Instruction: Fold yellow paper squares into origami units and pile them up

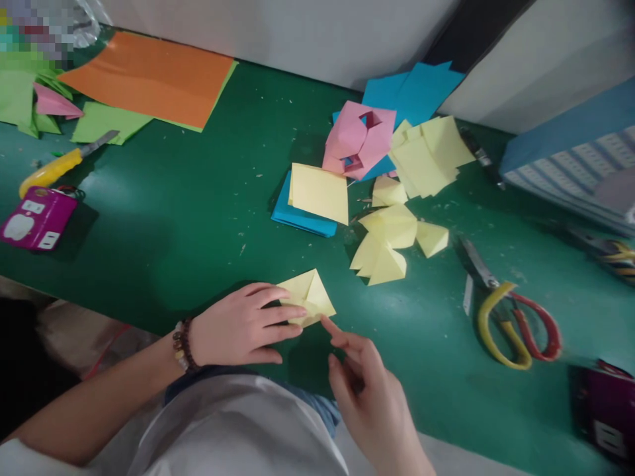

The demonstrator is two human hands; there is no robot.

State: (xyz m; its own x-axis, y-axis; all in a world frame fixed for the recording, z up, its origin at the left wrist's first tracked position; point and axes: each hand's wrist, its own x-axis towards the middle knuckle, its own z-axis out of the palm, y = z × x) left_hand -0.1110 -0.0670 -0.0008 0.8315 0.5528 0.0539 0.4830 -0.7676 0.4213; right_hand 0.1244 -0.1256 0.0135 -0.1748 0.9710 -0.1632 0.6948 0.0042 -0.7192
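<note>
Paper [315, 296], yellow and creased, beneath left hand [238, 325], fingers spread; right hand [372, 383] alongside, index and thumb apart.

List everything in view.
Creased paper: 1, yellow, front
Pile: 1, yellow over blue, centre
Model: 1, pink, behind pile
Folded pieces: several, yellow, centre right
Loose sheets: several, yellow, blue, back right
Large sheet: 1, orange, back left
Papers: several, green, far left
Pointed piece: 1, pink, far left
Knife: 1, yellow handle, left
Boxes: 2, purple, left, lower right
Scissors: 1, red-yellow handles, right
Pliers: 1, yellow handles, far right
Slim tool: 1, dark, back right
Carton: 1, blue-white, right
Plastic: unclear, clear, back left
Panels: several, grey, back
Tabletop: 1, green
Bracelet: 1, brown, left wrist
Top: 1, white, bottom
Left hand: 1, on creased paper
Right hand: 1, at paper's edge
</note>
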